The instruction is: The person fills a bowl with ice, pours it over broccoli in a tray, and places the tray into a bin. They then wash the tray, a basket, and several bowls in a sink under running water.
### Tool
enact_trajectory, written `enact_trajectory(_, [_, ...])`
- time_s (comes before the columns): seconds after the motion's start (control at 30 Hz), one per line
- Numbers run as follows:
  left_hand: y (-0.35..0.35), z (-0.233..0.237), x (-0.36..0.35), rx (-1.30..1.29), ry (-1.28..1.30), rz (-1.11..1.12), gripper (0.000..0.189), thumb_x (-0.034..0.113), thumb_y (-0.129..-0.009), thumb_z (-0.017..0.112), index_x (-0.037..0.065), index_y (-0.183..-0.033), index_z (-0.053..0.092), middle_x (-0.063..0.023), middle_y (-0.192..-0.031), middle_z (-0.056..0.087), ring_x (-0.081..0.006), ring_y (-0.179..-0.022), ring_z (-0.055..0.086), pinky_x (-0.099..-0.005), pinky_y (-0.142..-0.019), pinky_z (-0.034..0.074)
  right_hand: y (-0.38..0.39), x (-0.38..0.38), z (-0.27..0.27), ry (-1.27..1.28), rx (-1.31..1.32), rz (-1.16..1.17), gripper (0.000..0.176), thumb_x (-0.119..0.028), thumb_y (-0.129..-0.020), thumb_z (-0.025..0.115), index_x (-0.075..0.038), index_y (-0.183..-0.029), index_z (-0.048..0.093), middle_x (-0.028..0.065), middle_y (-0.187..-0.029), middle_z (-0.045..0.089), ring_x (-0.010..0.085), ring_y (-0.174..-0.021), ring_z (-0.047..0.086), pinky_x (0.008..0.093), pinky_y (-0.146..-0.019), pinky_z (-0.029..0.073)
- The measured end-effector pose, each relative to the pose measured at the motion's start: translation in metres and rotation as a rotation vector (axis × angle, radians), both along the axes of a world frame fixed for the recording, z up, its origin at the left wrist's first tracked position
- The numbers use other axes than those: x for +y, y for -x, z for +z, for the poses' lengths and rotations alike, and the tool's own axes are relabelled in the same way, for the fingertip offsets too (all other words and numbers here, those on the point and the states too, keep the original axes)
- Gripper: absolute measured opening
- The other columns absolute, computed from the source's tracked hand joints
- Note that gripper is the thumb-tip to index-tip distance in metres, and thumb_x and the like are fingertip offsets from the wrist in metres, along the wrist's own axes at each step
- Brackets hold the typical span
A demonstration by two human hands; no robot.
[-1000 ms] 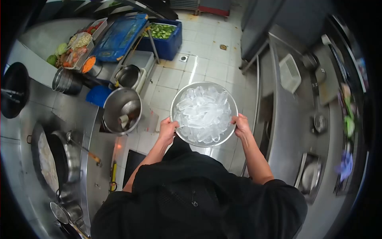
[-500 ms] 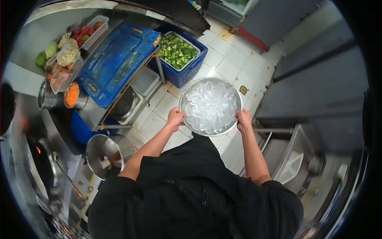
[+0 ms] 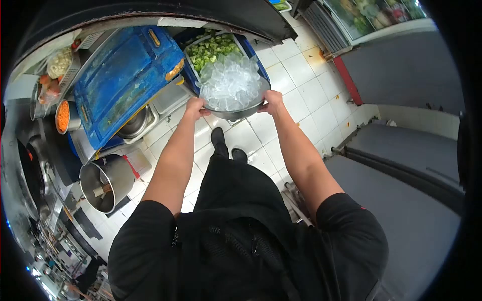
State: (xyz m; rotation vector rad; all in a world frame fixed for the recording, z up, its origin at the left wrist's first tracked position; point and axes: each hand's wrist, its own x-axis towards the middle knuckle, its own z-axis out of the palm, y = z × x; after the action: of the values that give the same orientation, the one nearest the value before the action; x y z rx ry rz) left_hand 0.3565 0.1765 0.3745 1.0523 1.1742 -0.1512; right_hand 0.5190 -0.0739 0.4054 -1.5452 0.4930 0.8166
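A round metal bowl [image 3: 236,114] is held out in front of me, tilted away from me toward a blue cooler [image 3: 264,75]. My left hand [image 3: 196,108] is closed on its left rim, and my right hand [image 3: 271,102] grips the right rim. Clear ice pieces [image 3: 231,83] are heaped in the bowl and at its far edge. Chopped green vegetables [image 3: 211,49] lie in a white-rimmed container inside the cooler, just beyond the ice. The bowl hides the cooler's near side.
The blue lid [image 3: 125,75] rests on a metal rack to the left. Shredded carrot [image 3: 63,116] fills a metal container, and a large steel pot [image 3: 108,183] stands below it. Grey cabinets [image 3: 401,175] are at the right. White tiles [image 3: 246,135] cover the floor.
The bowl has moved forward and left to the cooler, and has tipped away from me. Both hands have moved with it, still on its rim. My shoes now show below.
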Motion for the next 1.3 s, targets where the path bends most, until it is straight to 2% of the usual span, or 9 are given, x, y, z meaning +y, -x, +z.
enact_trajectory(0.3, [-0.059,-0.036,0.04,0.228,-0.028,-0.089,0.011,0.007,-0.076,0.056,0.0,-0.084,0.055,-0.0116,-0.082,0.056,-0.0235,-0.066,0.059,-0.0362,-0.053,0.052,-0.08,0.045,-0.012,0.128,0.177,0.345,0.031,-0.016,-0.08,0.06,0.01,-0.096,0.052,0.0203,-0.093,0.05,0.0433,-0.074,0.061,0.0529,-0.057,0.059])
enact_trajectory(0.4, [-0.072,-0.06,0.052,0.317,-0.283,-0.15,0.014,0.006,-0.074,0.054,-0.004,-0.081,0.061,-0.0144,-0.078,0.061,-0.0255,-0.061,0.06,-0.0391,-0.047,0.049,-0.098,0.059,0.011,0.108,0.19,0.458,0.031,-0.019,-0.082,0.059,0.007,-0.097,0.052,0.0145,-0.086,0.047,0.0253,-0.057,0.053,0.0513,-0.058,0.059])
enact_trajectory(0.57, [-0.102,0.004,0.052,0.362,-0.397,-0.111,0.013,0.008,-0.071,0.057,-0.004,-0.069,0.06,-0.0155,-0.061,0.057,-0.0223,-0.047,0.055,-0.0384,-0.041,0.045,-0.143,0.079,0.026,0.035,0.174,0.567,0.024,-0.022,-0.083,0.057,0.0,-0.091,0.05,0.0055,-0.078,0.038,0.015,-0.047,0.037,0.0528,-0.061,0.059])
enact_trajectory(0.63, [-0.096,0.026,0.041,0.522,-0.33,-0.53,0.008,0.004,-0.073,0.056,0.0,-0.067,0.056,-0.0071,-0.053,0.043,-0.017,-0.038,0.041,-0.0331,-0.034,0.034,-0.145,0.076,0.014,0.077,0.287,0.609,0.019,-0.021,-0.087,0.052,-0.003,-0.09,0.047,0.0053,-0.081,0.037,0.0146,-0.045,0.032,0.0568,-0.067,0.058])
enact_trajectory(0.93, [-0.021,0.021,-0.079,0.427,-0.076,0.162,0.016,0.002,-0.076,0.059,-0.008,-0.064,0.056,-0.014,-0.055,0.056,-0.0227,-0.04,0.056,-0.0362,-0.038,0.05,-0.148,0.02,-0.012,0.084,0.508,0.853,0.031,-0.023,-0.089,0.055,0.005,-0.1,0.052,0.0148,-0.099,0.049,0.0357,-0.079,0.059,0.0503,-0.061,0.058])
enact_trajectory(1.0, [0.018,-0.004,-0.127,0.426,-0.17,-0.214,0.02,0.005,-0.078,0.056,-0.014,-0.071,0.058,-0.0213,-0.061,0.062,-0.0256,-0.046,0.064,-0.0357,-0.038,0.05,-0.145,0.009,-0.005,0.12,0.478,1.004,0.029,-0.025,-0.087,0.059,0.003,-0.093,0.056,0.0104,-0.083,0.053,0.0255,-0.078,0.059,0.0429,-0.057,0.057])
enact_trajectory(1.03, [0.027,-0.001,-0.165,0.385,-0.004,0.336,0.019,0.006,-0.078,0.057,-0.013,-0.074,0.06,-0.0216,-0.066,0.063,-0.0251,-0.053,0.066,-0.035,-0.039,0.051,-0.141,0.002,0.001,0.11,0.448,1.102,0.029,-0.027,-0.087,0.059,0.002,-0.092,0.057,0.0083,-0.078,0.053,0.022,-0.075,0.059,0.0401,-0.056,0.056])
enact_trajectory(1.13, [0.066,0.022,-0.263,0.416,-0.07,0.893,0.02,0.003,-0.075,0.06,0.002,-0.095,0.057,-0.0142,-0.088,0.058,-0.0293,-0.079,0.064,-0.0451,-0.055,0.059,-0.135,-0.018,-0.012,-0.13,0.485,1.457,0.033,-0.034,-0.088,0.06,-0.002,-0.094,0.058,0.0039,-0.08,0.056,0.0167,-0.072,0.059,0.035,-0.061,0.054])
enact_trajectory(1.3, [0.19,0.095,-0.426,0.073,-0.276,2.028,0.018,-0.004,-0.071,0.053,0.001,-0.089,0.05,-0.011,-0.078,0.052,-0.0303,-0.061,0.058,-0.0505,-0.053,0.058,-0.101,-0.03,-0.023,0.055,0.216,1.786,0.021,-0.021,-0.086,0.054,-0.001,-0.094,0.055,0.0118,-0.092,0.062,0.0223,-0.069,0.064,0.0336,-0.052,0.055])
